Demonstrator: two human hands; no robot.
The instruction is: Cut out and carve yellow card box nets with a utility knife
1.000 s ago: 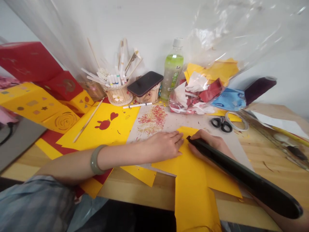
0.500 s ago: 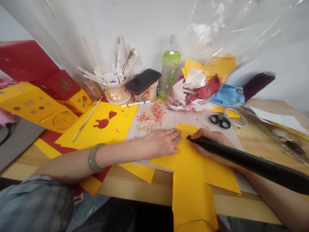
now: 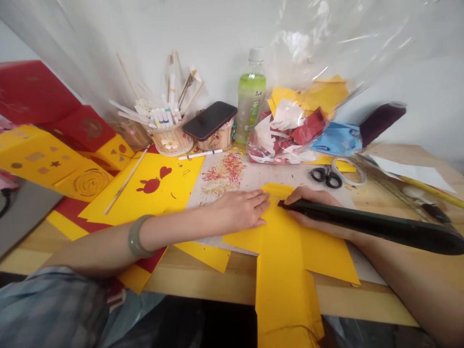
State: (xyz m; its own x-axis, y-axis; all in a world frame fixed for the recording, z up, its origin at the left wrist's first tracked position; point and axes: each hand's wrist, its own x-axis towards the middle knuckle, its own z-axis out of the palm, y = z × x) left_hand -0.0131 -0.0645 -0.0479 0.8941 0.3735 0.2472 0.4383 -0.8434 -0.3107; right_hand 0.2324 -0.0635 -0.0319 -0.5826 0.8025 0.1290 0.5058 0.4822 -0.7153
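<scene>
My left hand [image 3: 241, 209] lies flat on yellow card [image 3: 281, 270], fingers stretched toward the right. A long strip of this card hangs over the table's front edge, with a dark curved line near its lower end. My right hand [image 3: 319, 205] is closed around a long black tapered tool [image 3: 373, 220] whose exact kind I cannot make out. Its narrow tip rests at or just above the card's upper part, beside my left fingertips. Most of my right fingers are hidden behind the tool. Another yellow sheet [image 3: 145, 203] with red cut-out shapes is left of my hands.
Black-handled scissors [image 3: 326, 177] and a tape roll [image 3: 350, 171] lie at right. Behind stand a pen basket [image 3: 172, 142], a phone [image 3: 210, 119], a green bottle [image 3: 252, 96] and a plastic bag [image 3: 286, 130] of paper scraps. Decorated boxes [image 3: 54, 164] stand at left.
The tool's wide end has swung up, so it lies more level, while its tip stays near the same spot on the card. The view has shifted slightly; my left hand remains flat.
</scene>
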